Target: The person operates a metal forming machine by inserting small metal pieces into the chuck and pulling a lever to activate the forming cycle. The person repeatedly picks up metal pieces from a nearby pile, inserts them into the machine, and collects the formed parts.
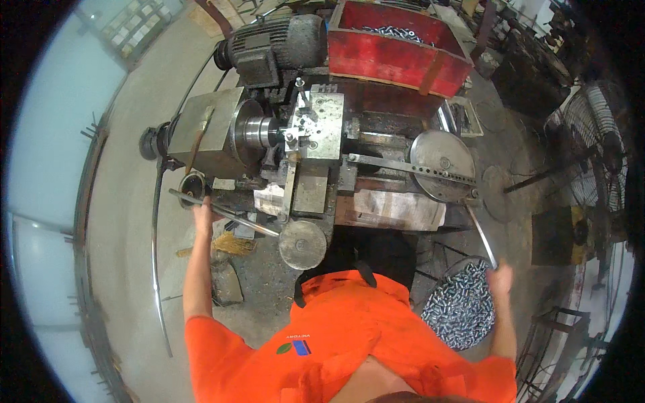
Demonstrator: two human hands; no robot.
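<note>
A grey, oil-darkened metal machine spans the middle of the view, and a person in an orange short-sleeved shirt stands before it. Behind it, at the upper right, sits a worn red rectangular box with small silver metal parts in it; a dark, ribbed electric motor stands just to the left of the box. Near the person's right forearm lies a rounded heap of small, shiny silver metal cylinders. A flat, round grey metal disc is at the machine's right side, crossed by a long, perforated steel bar.

A slim, straight silver metal lever slants from below the disc toward the person, its near end held in the closed right hand. At the machine's left front, a long, thin grey metal rod runs to a small round plate. The left hand meets this rod near its far end, beside a small, dark round cup; whether its fingers wrap the rod cannot be told.
</note>
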